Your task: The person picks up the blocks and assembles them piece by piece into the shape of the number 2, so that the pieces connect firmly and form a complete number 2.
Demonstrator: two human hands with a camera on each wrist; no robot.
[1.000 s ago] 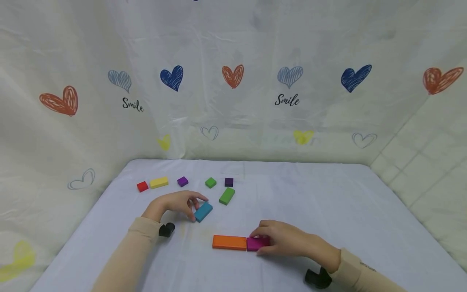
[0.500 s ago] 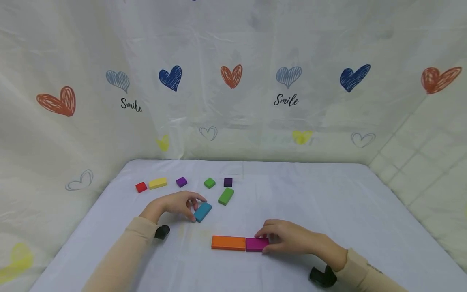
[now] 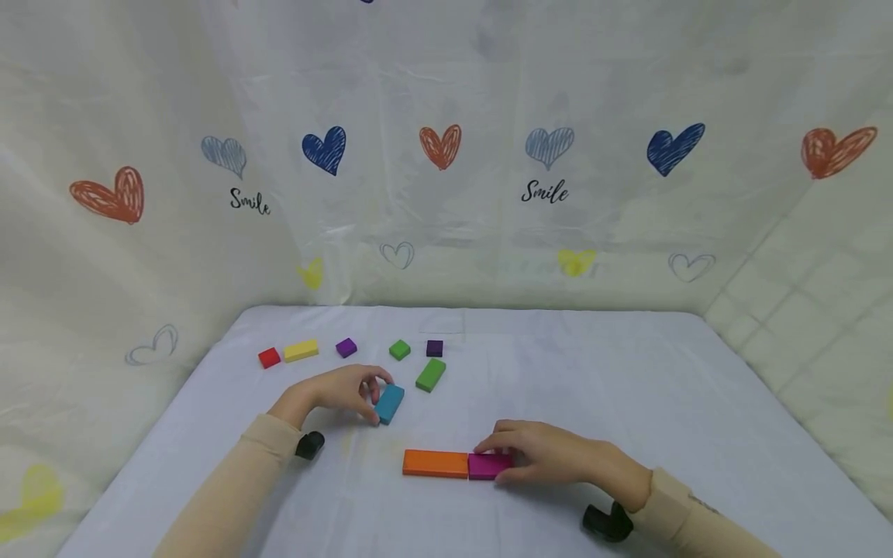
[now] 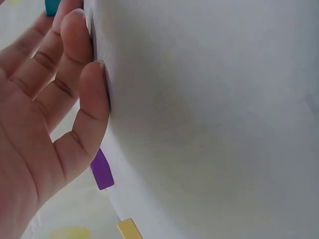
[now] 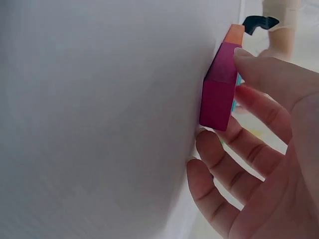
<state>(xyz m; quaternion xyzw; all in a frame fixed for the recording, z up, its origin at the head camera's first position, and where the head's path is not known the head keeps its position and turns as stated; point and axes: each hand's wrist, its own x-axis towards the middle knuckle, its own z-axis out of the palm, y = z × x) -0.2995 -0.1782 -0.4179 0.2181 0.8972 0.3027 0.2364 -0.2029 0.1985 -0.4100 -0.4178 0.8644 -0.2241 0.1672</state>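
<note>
In the head view my left hand (image 3: 346, 390) pinches a blue block (image 3: 390, 404) between thumb and index finger; the block lies on the table. In the left wrist view the other fingers (image 4: 94, 92) rest against the cloth, with only a teal corner of the block (image 4: 52, 7) showing. My right hand (image 3: 554, 456) holds a magenta block (image 3: 488, 466) by its long sides, thumb on the near side. Its left end meets an orange block (image 3: 436, 463) in a straight row. The right wrist view shows the magenta block's end (image 5: 217, 104) between thumb and fingers.
Along the back left lie a red block (image 3: 269, 357), a yellow block (image 3: 301, 350) and a purple block (image 3: 346, 347). A small green block (image 3: 400, 349), a dark purple block (image 3: 435, 348) and a longer green block (image 3: 430, 374) lie beyond the blue one. White cloth covers the table (image 3: 593, 372).
The blue block has turned slightly in my left hand, its far end swinging away from me. My right hand slid a little right along the magenta block, then back left.
</note>
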